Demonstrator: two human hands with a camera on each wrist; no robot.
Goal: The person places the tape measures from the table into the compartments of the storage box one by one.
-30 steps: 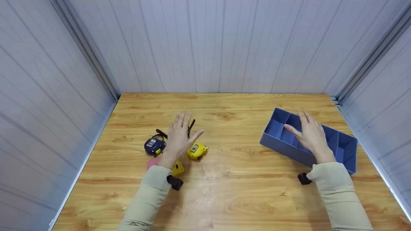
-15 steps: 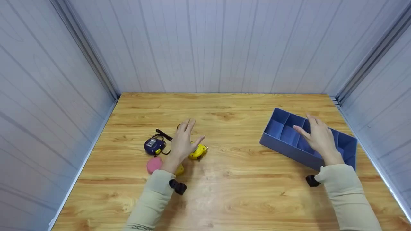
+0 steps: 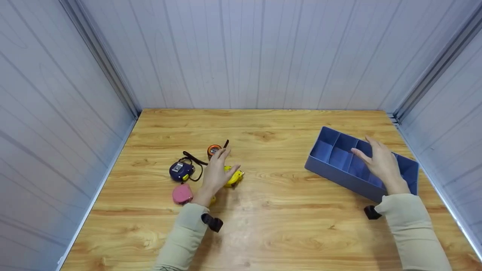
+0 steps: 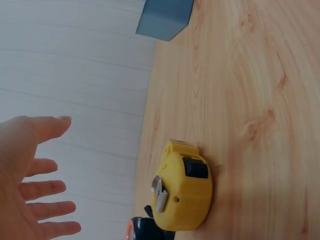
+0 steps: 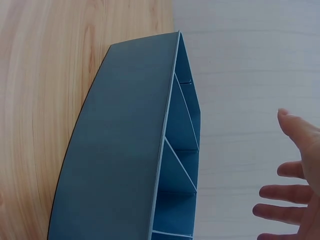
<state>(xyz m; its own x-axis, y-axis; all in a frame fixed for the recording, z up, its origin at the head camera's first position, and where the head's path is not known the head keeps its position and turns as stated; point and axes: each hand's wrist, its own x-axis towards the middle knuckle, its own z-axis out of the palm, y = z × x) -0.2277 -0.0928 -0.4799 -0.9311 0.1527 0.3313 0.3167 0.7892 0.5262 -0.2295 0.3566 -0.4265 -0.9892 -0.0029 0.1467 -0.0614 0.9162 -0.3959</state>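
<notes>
My left hand [image 3: 216, 175], fingers loosely spread and holding nothing, hovers over a group of tape measures. Partly behind it in the head view is a yellow tape measure [image 3: 235, 178], whose whole case shows in the left wrist view. Just past the fingertips lies an orange and black tape measure [image 3: 213, 149]. To the left are a dark blue tape measure [image 3: 180, 171] with a black strap and a pink tape measure [image 3: 182, 194]. Something yellow is mostly hidden under the wrist. Over the blue divided box [image 3: 339, 180] floats my right hand [image 3: 382, 165], thumb and fingers apart, nothing in it.
The wooden table [image 3: 275, 218] is bounded by a pale panelled back wall [image 3: 241, 56] and by side walls. The box sits at an angle near the table's right edge, several compartments facing up. Bare wood lies between it and the tape measures.
Both hands have drifted right and a little toward the near side, uncovering the pink and the orange and black tape measures. The box and tape measures have stayed in place.
</notes>
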